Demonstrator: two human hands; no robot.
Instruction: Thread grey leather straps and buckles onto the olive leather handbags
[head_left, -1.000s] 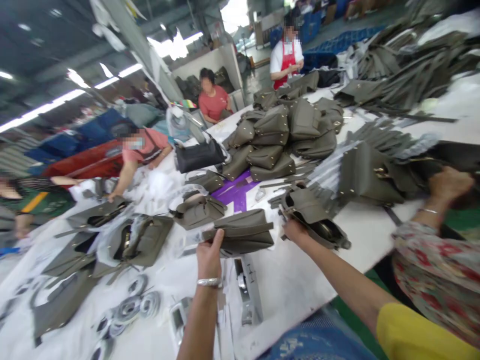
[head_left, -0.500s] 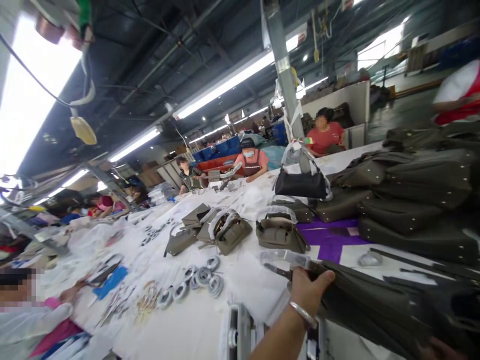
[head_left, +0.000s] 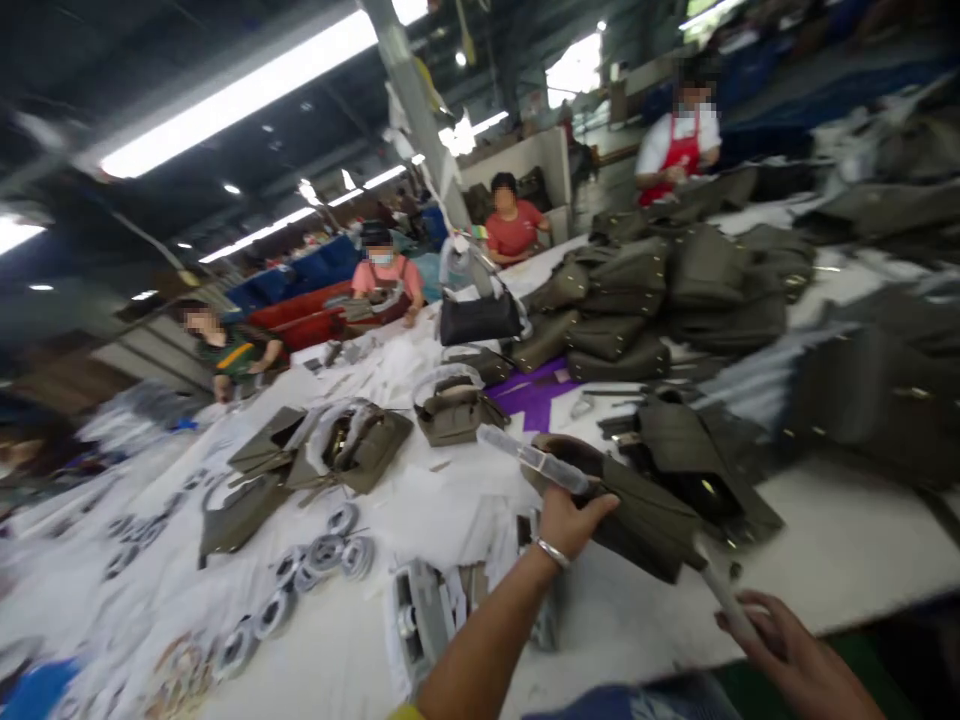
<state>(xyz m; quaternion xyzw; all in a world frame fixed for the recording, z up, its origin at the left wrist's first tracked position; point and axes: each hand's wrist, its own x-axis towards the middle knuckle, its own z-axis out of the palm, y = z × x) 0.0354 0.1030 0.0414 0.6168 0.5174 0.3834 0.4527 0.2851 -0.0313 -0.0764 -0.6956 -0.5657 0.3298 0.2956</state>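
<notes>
My left hand, with a silver bracelet at the wrist, is closed on the upper edge of an olive handbag, the thumb lying along it. A handle wrapped in clear plastic sticks out to the left above these fingers. Lower right, my right hand is wrapped around a pale, narrow strip whose far end meets the bag's right corner. Blur hides whether the strip is joined to the bag. Just behind lies another olive bag with its flap raised.
Piles of olive bags fill the back right of the white table. Finished-looking bags, grey coiled rings and a grey box-like holder stand to the left. Co-workers sit or stand across the table.
My view has swung to the right. The handbag in my left hand now shows more fully, and my right hand has come into clear sight with the pale strip.
</notes>
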